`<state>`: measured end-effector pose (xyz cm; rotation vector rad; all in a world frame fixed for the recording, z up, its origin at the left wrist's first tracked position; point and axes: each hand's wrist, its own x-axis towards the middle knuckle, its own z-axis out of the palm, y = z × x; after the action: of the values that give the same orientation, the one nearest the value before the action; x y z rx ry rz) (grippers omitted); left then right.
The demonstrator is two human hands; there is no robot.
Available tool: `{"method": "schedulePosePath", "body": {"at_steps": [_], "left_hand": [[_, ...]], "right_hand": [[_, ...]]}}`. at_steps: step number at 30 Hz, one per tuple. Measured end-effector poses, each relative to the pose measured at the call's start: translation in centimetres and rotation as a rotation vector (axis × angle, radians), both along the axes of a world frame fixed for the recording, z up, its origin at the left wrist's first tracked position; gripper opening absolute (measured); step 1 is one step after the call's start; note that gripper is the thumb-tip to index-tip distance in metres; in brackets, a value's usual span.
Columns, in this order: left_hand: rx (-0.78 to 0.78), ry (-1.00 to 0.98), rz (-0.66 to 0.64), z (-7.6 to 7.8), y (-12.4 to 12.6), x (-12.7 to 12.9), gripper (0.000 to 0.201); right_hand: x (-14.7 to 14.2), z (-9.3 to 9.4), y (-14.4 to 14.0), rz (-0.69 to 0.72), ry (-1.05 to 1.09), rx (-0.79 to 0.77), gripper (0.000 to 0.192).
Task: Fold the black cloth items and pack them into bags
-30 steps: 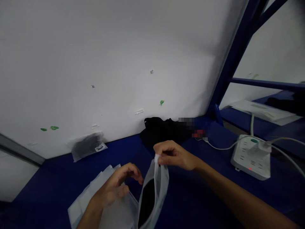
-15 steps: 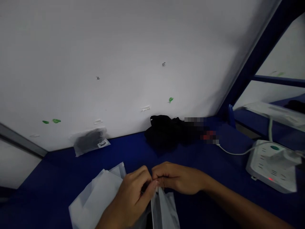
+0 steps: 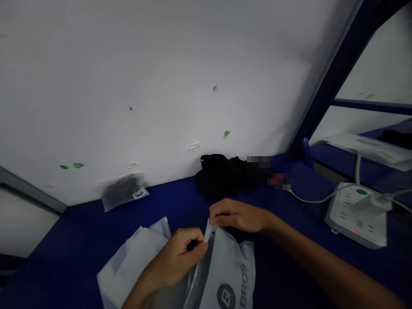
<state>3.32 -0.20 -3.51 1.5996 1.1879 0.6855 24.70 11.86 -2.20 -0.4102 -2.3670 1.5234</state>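
Observation:
A frosted white zip bag (image 3: 230, 274) with a dark round logo and grey lettering hangs low in the middle of the view, above the blue table (image 3: 180, 201). My right hand (image 3: 236, 214) pinches the bag's top corner. My left hand (image 3: 180, 257) pinches the sealing strip a little lower down and to the left. Something dark shows through the plastic between the two hands.
A stack of flat white bags (image 3: 135, 262) lies under my left hand. A pile of black cloth (image 3: 225, 174) and a filled bag (image 3: 122, 191) rest against the white wall. A white power strip (image 3: 355, 214) with cables sits at right, beside a blue frame post (image 3: 331, 81).
A second ago my hands were apart with the bag's mouth gaping. They came together at its top, and now my left hand has slid down along the strip; the printed side faces me.

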Motion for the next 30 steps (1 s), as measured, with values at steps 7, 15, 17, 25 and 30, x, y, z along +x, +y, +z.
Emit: {"method": "schedulePosePath", "body": {"at_steps": [7, 15, 17, 25, 30], "left_hand": [[0.079, -0.07, 0.03, 0.2, 0.1, -0.7, 0.043], [0.258, 0.114, 0.053, 0.1, 0.3, -0.5, 0.038], [0.416, 0.259, 0.09, 0.2, 0.4, -0.6, 0.031], [0.578, 0.4, 0.271, -0.7, 1.0, -0.8, 0.018], [0.566, 0.326, 0.376, -1.1, 0.9, -0.5, 0.018]], "right_hand": [[3.4, 0.0, 3.8, -0.297, 0.077, -0.134, 0.033], [3.5, -0.6, 4.4, -0.317, 0.091, -0.117, 0.035], [3.4, -1.1, 4.6, -0.342, 0.072, -0.073, 0.036], [3.0, -1.5, 4.1, -0.42, -0.138, 0.383, 0.027], [2.7, -1.3, 3.8, -0.449, -0.116, 0.492, 0.029]]}}
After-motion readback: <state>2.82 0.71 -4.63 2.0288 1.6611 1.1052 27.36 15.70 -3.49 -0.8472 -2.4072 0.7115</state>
